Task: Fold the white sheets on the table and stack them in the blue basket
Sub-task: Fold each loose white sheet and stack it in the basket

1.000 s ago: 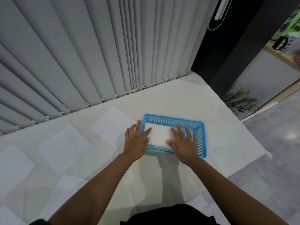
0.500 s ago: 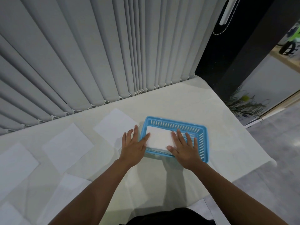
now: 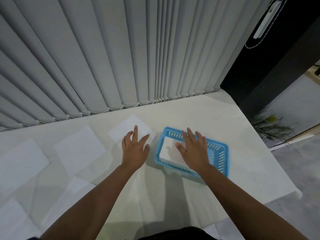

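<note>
Head view: blue basket (image 3: 223, 154) sits on the table (image 3: 225, 122) right of centre, with a folded white stack (image 3: 167, 151) lying flat inside, toward its left end. Right hand (image 3: 194, 151) is spread flat, palm down, over that stack, gripping nothing; whether it presses or hovers just above, I can't tell. Left hand (image 3: 134, 149) is open too, fingers splayed, holding nothing, out over the table just left of the basket, with fingertips (image 3: 135, 128) over the near edge of the next unfolded sheet (image 3: 131, 126). Contact there is unclear. More sheets lie flat further left: one mid-table (image 3: 79, 149), one at the left edge (image 3: 20, 161), and others nearer the person (image 3: 76, 189), partly overlapping and hard to separate from the pale tabletop. Handling, my read: sheets look thin, light and limp, so no stiffness to push against, and they will likely slide on the smooth top and flop if lifted by one point. Best hold is a pinch at two corners of one short edge, or pin one edge flat and sweep the opposite edge over; crease with a flat palm. The stack in the basket should stay put under light pressure but could skew if dragged. Obstructions: the basket rim stands just beside the nearest sheet, so a wide fold could catch it. Vertical blinds (image 3: 121, 58) hang close behind the table's far edge, near the sheet's far corner. Table edge on the right is well apart from the work.
</note>
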The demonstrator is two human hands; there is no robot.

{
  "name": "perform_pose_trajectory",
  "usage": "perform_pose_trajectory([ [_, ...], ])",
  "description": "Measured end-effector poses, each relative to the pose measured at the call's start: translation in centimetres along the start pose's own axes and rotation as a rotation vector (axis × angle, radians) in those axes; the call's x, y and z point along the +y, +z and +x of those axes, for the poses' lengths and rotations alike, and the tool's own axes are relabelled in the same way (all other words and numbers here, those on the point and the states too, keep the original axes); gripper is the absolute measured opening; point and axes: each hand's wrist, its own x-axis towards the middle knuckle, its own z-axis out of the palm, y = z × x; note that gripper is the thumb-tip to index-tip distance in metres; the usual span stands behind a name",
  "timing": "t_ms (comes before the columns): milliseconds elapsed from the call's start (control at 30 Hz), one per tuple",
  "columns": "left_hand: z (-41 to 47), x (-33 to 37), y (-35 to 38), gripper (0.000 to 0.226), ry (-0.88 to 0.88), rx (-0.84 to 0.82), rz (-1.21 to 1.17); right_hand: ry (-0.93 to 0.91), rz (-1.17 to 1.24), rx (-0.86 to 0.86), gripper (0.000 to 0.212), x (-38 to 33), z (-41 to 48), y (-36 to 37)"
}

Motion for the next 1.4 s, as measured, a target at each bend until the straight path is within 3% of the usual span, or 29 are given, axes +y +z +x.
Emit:
perform_pose_trajectory([
  [200, 1.1, -4.3, -1.4, 0.047, -0.213, -0.068, 0.078, -0.144, -0.066, -0.041, 0.055, -6.0, 6.5, -1.0],
  [467, 4.6, -8.7, -3.8, 0.052, -0.274, -0.225, 0.001, -0.313, -0.158, -0.206, 0.053, -14.1, 14.5, 1.2],
  [667, 6.7, -10.1, -3.6, 0.040, -0.389, -0.068, -0.181, -0.364, -0.205, -0.294, 0.051, -17.4, 18.3, 3.4],
  [800, 7.3, -11.3, -2.3, 0.040, -0.431, -0.086, -0.215, -0.393, -0.177, -0.329, 0.053, -18.6, 19.5, 4.7],
  [933, 8.2, -11.6, -1.4, 0.042, -0.434, -0.079, -0.132, -0.387, -0.119, -0.314, 0.055, -19.0, 19.9, 5.7],
  [1133, 8.1, -11.7, -0.6, 0.034, -0.469, -0.071, -0.157, -0.450, -0.201, -0.241, 0.032, -18.8, 20.7, 5.0],
  [1267, 7.5, -11.5, -0.8, 0.022, -0.398, 0.029, -0.150, -0.486, -0.171, -0.238, 0.027, -17.8, 20.2, 4.1],
  [1400, 6.3, -10.3, -1.3, 0.014, -0.270, 0.006, -0.252, -0.527, -0.174, -0.236, 0.025, -16.0, 19.0, 3.4],
])
